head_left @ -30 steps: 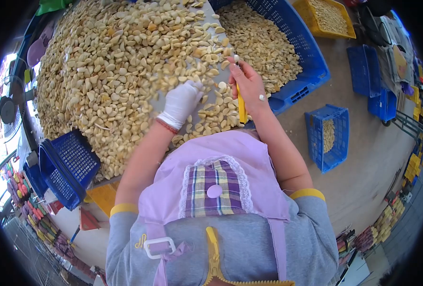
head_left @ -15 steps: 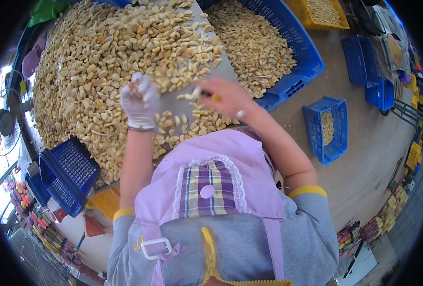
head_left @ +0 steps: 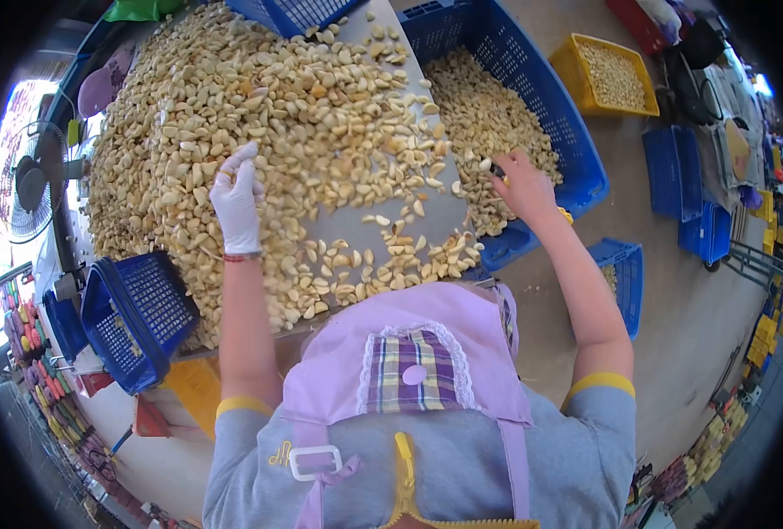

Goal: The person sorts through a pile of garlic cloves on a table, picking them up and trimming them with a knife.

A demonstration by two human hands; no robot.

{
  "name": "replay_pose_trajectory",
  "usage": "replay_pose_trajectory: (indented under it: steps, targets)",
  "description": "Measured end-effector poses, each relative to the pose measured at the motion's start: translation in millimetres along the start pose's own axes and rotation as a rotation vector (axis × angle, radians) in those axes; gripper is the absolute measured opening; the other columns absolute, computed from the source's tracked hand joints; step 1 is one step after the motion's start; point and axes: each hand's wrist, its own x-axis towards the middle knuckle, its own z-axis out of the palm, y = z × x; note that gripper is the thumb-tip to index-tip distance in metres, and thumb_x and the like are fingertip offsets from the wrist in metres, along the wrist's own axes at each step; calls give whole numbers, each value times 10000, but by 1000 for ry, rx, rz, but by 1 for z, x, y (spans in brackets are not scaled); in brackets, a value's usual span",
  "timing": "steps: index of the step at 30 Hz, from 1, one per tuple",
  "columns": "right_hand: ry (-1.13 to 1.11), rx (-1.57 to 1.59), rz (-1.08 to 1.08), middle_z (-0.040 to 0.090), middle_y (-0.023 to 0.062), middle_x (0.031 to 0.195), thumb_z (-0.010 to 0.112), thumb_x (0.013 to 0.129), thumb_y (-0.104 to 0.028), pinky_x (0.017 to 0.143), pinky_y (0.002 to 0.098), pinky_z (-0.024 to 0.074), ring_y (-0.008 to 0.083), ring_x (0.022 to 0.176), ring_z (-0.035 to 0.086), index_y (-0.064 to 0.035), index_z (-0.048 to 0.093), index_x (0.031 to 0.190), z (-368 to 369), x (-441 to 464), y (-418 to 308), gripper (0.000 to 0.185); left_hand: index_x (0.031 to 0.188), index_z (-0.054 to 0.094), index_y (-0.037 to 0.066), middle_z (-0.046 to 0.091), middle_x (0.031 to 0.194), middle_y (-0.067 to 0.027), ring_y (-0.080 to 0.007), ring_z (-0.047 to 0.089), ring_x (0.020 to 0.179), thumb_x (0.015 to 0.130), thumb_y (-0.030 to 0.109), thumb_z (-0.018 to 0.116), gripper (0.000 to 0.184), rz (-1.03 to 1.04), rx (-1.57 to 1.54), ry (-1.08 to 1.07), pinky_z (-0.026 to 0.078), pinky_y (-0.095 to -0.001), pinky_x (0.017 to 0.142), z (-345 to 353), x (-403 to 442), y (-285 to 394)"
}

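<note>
Cream-coloured nut-like pieces (head_left: 189, 123) are heaped over a grey metal table (head_left: 356, 225). My left hand (head_left: 238, 203), in a white glove, is above the heap's near part. Its fingers are curled with the tips together; what they hold, if anything, I cannot make out. My bare right hand (head_left: 528, 187) is over the near end of a large blue basket (head_left: 577, 145), which holds many more of these pieces. It grips a small tool (head_left: 497, 172) with a dark end and some yellow on it. A pale piece (head_left: 485, 165) shows beside the tool's dark end.
Loose pieces (head_left: 400, 264) lie along the table's near edge, before my lilac apron (head_left: 330, 361). Stacked blue baskets (head_left: 136, 326) stand at left, near a fan (head_left: 34, 181). A yellow crate (head_left: 616, 79) and a smaller blue basket (head_left: 625, 282) are on the floor at right.
My right hand has moved right, from above the table to the large blue basket. My left hand has shifted slightly, still with curled fingers. The camera view has shifted too.
</note>
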Motion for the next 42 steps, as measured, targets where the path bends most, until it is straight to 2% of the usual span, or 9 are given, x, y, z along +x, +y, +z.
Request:
replay_pose_trajectory:
  steps: [3, 7, 15, 25, 29, 32, 36, 40, 42]
  targets:
    - [146, 198, -44, 555, 104, 1115, 586, 859, -305, 781, 389, 490, 304, 948, 599, -115, 543, 1219, -18, 31, -16, 410, 1040, 669, 19, 635, 1136, -109, -191, 576, 1091, 877, 86, 558, 209, 484, 383, 120, 443, -295, 930, 16, 37, 19]
    - [196, 347, -128, 520, 112, 1206, 516, 875, -399, 850, 393, 468, 311, 1010, 578, -130, 496, 1281, -25, 110, -61, 487, 1062, 684, 84, 610, 1201, -109, -206, 603, 1043, 842, 167, 591, 253, 591, 701, 131, 456, -262, 893, 28, 105, 19]
    - [-29, 289, 39, 451, 99, 1333, 477, 885, -437, 941, 420, 435, 297, 1160, 518, -168, 466, 1329, 1, 255, -103, 518, 1095, 671, 193, 663, 1097, -18, -212, 658, 856, 836, 269, 533, 303, 276, 996, -66, 501, -307, 793, 64, 138, 29]
    - [-342, 335, -142, 639, 151, 1084, 480, 871, -409, 850, 402, 472, 308, 995, 603, -106, 583, 1166, 14, 227, -139, 436, 1107, 676, 164, 667, 741, -51, -112, 595, 569, 817, 185, 552, 316, -14, 825, -400, 484, -256, 596, 101, 94, 28]
    - [-351, 316, -262, 625, 172, 1101, 474, 864, -402, 867, 404, 461, 338, 1015, 585, -67, 589, 1144, 35, 192, -129, 452, 1139, 648, 78, 679, 1020, -18, -92, 612, 626, 836, 82, 533, 324, -111, 549, -561, 494, -247, 649, 81, 55, 12]
    - [-432, 348, -281, 613, 182, 1125, 480, 865, -409, 884, 392, 454, 341, 1027, 579, -65, 581, 1171, 25, 155, -139, 472, 1141, 644, 71, 633, 1161, -46, -75, 619, 651, 842, 59, 521, 324, 199, 468, -481, 501, -216, 650, 53, 25, -4]
    - [-414, 446, -247, 618, 146, 1125, 542, 850, -432, 769, 360, 497, 264, 943, 611, -85, 530, 1268, 12, 120, -148, 544, 1203, 579, 46, 674, 1032, -46, -104, 656, 708, 860, 132, 518, 359, -317, -97, -285, 467, -178, 511, 8, -18, 28]
    - [-472, 682, -13, 588, 132, 1212, 559, 845, -461, 877, 367, 466, 278, 1036, 590, -77, 504, 1305, -15, 88, -150, 602, 1151, 577, 26, 675, 977, -36, -156, 669, 748, 888, 223, 578, 329, -359, -501, -67, 432, -155, 472, -37, -40, -18]
    - [-223, 806, -62, 605, 137, 1154, 584, 845, -437, 705, 313, 518, 217, 902, 627, -14, 478, 1308, 7, 84, -134, 636, 1127, 598, 47, 675, 960, -27, -160, 664, 801, 884, 202, 597, 289, -364, -438, -40, 427, -155, 489, -37, -53, -13]
